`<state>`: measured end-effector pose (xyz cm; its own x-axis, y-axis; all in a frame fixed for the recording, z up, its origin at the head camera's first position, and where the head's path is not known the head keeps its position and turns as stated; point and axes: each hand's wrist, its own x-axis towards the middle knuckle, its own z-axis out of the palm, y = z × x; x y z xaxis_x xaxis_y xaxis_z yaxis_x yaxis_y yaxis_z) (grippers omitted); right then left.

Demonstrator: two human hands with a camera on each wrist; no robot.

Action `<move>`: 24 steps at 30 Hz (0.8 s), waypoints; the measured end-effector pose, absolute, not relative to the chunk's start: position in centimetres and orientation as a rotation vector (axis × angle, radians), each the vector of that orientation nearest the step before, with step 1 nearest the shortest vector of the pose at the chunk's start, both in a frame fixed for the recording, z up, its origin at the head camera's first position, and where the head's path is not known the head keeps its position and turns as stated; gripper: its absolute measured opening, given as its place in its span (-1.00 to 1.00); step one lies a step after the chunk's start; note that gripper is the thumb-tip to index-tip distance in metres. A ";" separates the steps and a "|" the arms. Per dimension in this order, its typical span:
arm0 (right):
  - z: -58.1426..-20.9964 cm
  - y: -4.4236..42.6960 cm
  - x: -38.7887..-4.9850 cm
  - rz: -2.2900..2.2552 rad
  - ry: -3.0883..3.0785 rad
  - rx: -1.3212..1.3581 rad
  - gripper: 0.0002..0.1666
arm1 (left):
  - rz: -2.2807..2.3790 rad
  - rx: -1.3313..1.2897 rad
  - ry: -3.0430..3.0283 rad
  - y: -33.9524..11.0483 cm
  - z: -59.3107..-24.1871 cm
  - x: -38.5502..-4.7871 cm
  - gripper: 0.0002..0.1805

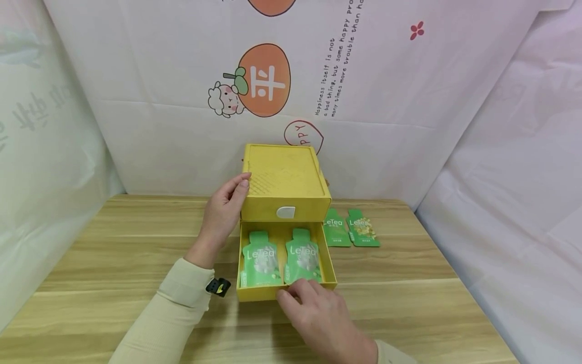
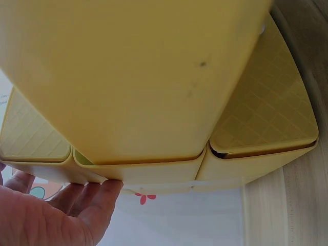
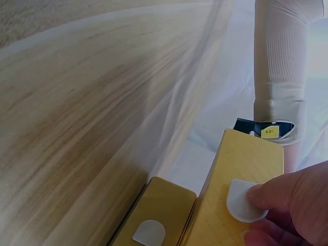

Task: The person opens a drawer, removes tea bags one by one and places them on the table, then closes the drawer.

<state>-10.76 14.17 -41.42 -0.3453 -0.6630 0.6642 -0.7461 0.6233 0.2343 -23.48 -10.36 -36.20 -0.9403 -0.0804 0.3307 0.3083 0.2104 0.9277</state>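
A yellow drawer box stands on the table, with one drawer pulled out toward the front. Two green LeTea pouches, a left pouch and a right pouch, lie side by side in that drawer. My left hand rests against the upper left side of the box; in the left wrist view its fingers are fairly straight against the casing. My right hand is at the drawer's front. The right wrist view shows its thumb and fingers pinching the white pull tab.
Two flat green pieces, a left one partly behind the box and a right one, lie on the wooden table. Another drawer front with a white tab sits below the pulled one. White printed cloth surrounds the table.
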 end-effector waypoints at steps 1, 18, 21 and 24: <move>-41.4 14.2 -10.7 0.139 -2.089 1.102 -0.46 | -1.788 -0.214 -2.181 -10.4 -36.2 -23.5 -0.40; -41.1 14.2 -10.2 0.180 -2.223 1.126 -0.33 | -1.780 -0.225 -2.186 -10.4 -36.0 -23.5 -0.39; -41.1 14.1 -10.2 0.172 -2.191 1.114 -0.36 | -1.780 -0.227 -2.184 -10.4 -36.0 -23.5 -0.39; -40.9 14.1 -10.3 0.157 -2.151 1.104 -0.39 | -1.786 -0.227 -2.179 -10.4 -36.0 -23.6 -0.40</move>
